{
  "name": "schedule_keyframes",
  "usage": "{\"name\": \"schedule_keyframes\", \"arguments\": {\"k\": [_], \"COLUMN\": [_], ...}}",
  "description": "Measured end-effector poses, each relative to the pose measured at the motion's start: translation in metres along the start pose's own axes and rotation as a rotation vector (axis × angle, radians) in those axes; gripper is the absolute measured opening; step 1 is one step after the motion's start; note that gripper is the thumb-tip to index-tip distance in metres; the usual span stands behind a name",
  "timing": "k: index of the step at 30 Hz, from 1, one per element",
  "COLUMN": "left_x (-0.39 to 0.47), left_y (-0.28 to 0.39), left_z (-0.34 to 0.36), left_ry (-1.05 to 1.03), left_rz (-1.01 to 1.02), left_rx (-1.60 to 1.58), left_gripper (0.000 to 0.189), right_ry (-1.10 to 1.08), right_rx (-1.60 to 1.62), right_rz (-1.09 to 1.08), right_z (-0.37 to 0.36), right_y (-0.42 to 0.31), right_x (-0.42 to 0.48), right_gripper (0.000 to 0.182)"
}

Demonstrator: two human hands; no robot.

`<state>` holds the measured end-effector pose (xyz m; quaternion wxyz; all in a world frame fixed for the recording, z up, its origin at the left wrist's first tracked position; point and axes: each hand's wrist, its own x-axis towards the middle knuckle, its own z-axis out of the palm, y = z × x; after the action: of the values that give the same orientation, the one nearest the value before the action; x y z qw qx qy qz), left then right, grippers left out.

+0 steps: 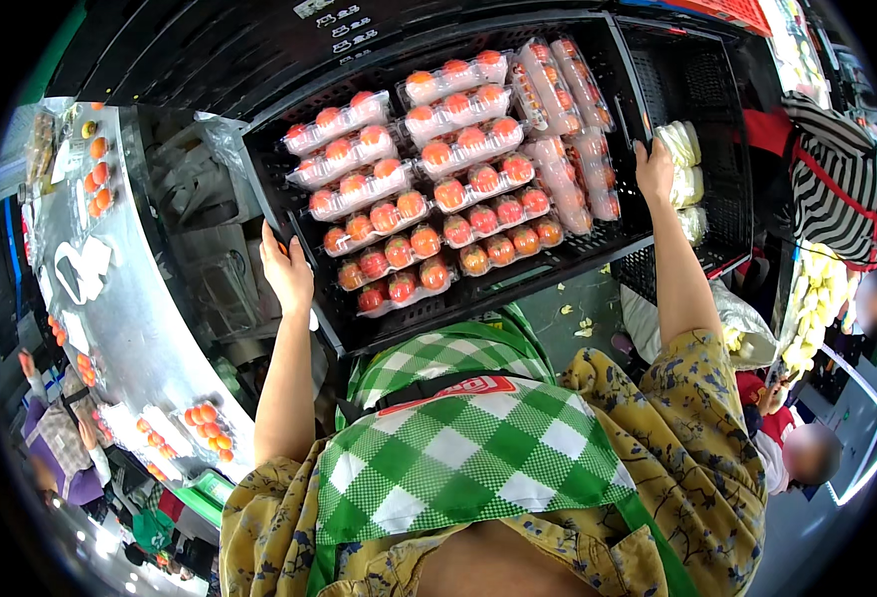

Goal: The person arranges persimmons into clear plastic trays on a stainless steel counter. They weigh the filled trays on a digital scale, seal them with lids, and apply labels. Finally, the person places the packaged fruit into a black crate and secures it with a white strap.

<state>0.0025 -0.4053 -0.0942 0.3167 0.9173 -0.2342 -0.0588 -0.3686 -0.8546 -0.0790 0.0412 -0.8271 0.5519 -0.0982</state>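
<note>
A black plastic crate [498,294] spans the space before my waist. Inside it, several clear plastic packs of red-orange tomatoes [470,139] lie in rows, with more packs [550,89] set lengthwise along the right side. My left hand [287,272] grips the crate's left end wall, thumb and fingers on either side of the rim. At the opposite end, my right hand [655,173] is closed over the right rim, its fingers partly hidden. Just beyond that hand, pale wrapped vegetables [683,186] sit in a second black crate [718,89].
A curved-looking metal table [158,313] on the left bears packs of tomatoes [208,431] and white wrapping [84,269]. More black crates [185,60] stand beyond mine. People work at both sides; yellowish produce [808,306] lies at right. Scraps [584,327] litter the floor.
</note>
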Motion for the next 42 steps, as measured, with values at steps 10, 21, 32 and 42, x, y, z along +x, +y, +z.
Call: {"name": "schedule_keyframes", "arguments": {"k": [10,21,32,42], "left_x": [0.018,0.153,0.207,0.406], "left_y": [-0.009,0.029,-0.149,-0.299], "left_z": [-0.006,-0.026,-0.159,-0.298], "left_ry": [-0.172,-0.247,0.212,0.386], "left_rz": [-0.203,0.160,0.196,0.219], "left_rx": [-0.095,-0.064,-0.395,0.195], "left_gripper": [0.058,0.050,0.033,0.015], "right_ry": [0.290,0.014,-0.276,-0.382], "right_rx": [0.212,1.207,1.098,0.770], "right_rz": [-0.010,0.940,0.879,1.017], "right_z": [-0.017,-0.015,0.028,0.000], "right_y": [-0.015,-0.177,-0.219,-0.255], "right_x": [-0.024,-0.317,-0.329,-0.329], "right_gripper": [0.050,0.067,0.039,0.047]}}
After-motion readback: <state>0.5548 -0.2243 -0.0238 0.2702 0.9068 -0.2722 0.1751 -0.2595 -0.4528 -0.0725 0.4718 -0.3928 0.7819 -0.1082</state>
